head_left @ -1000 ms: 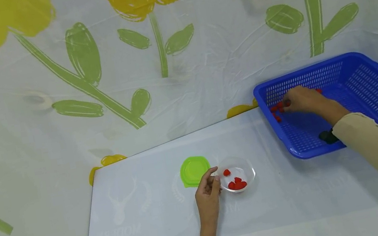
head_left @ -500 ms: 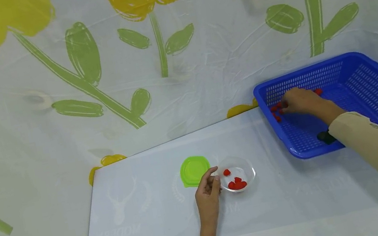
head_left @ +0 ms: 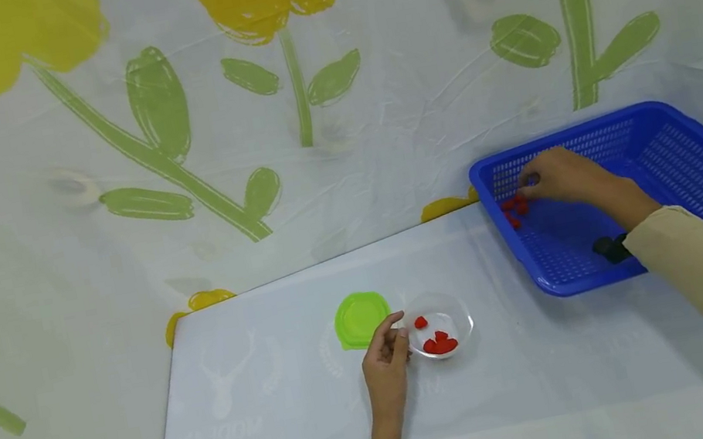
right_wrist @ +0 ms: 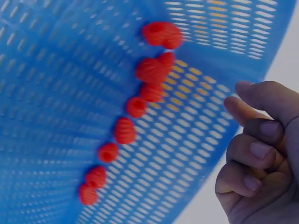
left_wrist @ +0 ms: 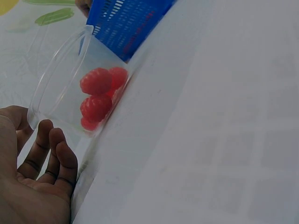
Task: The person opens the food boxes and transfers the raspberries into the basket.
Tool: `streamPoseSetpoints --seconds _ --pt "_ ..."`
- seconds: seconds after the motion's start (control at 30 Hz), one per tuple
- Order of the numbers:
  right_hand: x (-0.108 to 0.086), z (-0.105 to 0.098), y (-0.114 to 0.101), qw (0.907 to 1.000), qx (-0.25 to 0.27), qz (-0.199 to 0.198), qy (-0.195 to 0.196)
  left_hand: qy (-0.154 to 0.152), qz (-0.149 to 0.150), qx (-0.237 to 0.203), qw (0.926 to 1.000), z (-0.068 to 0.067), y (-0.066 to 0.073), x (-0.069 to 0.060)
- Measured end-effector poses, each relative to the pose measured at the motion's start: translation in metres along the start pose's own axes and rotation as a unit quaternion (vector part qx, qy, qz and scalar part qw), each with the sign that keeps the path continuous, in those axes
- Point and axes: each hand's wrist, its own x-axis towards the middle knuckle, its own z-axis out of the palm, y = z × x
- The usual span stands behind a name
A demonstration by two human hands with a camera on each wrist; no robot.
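Observation:
In the head view, my left hand [head_left: 387, 374] holds the rim of a small clear bowl [head_left: 460, 322] between thumb and index finger. Several raspberries [left_wrist: 96, 81] lie on its bottom. The left wrist view shows the other left fingers curled below the rim. My right hand [head_left: 566, 175] is inside the blue basket [head_left: 567, 283], over its far left corner. More raspberries [right_wrist: 125, 130] line the basket's floor beside the wall. In the right wrist view, the thumb and index tips are close together, with no raspberry visible between them; the other right fingers are curled.
A bright green lid [head_left: 362, 318] lies on the white table [head_left: 274, 421], left of the bowl. Behind the table hangs a white sheet [head_left: 415, 98] with printed flowers. The basket's perforated walls stand higher than the bowl.
My right hand has lifted slightly from the raspberries in the basket's corner. The left hand and bowl have stayed in place, and the head view has shifted slightly.

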Motion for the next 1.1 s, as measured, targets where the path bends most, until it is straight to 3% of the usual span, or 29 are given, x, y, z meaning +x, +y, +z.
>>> streamPoseSetpoints --seconds 0.1,0.2,0.3,0.43,0.53,0.73,1.1 --pt "-0.004 -0.004 -0.010 1.0000 -0.001 -0.007 0.006 0.001 -0.002 0.006 1.0000 -0.002 0.001 0.000" --pt "-0.012 -0.007 -0.023 0.9999 0.003 -0.012 0.011 0.001 -0.012 0.009 0.9999 -0.003 -0.010 0.000" --pt "-0.020 -0.009 -0.037 0.9998 0.007 -0.016 0.013 0.000 -0.015 0.011 0.9998 -0.004 -0.012 -0.002" --pt "-0.030 -0.011 -0.056 0.9994 0.008 -0.023 0.023 -0.002 0.003 0.018 0.9998 -0.004 -0.004 -0.002" --pt "-0.037 -0.009 -0.069 0.9984 0.010 -0.040 0.038 -0.001 0.005 0.021 0.9998 -0.004 -0.013 0.000" --pt "-0.049 0.007 -0.093 0.9960 0.026 -0.068 0.053 -0.001 0.003 0.014 0.9999 -0.004 -0.032 0.003" --pt "-0.056 0.045 -0.124 0.9943 0.036 -0.097 0.025 0.000 0.003 0.010 0.9999 -0.003 -0.034 0.003"
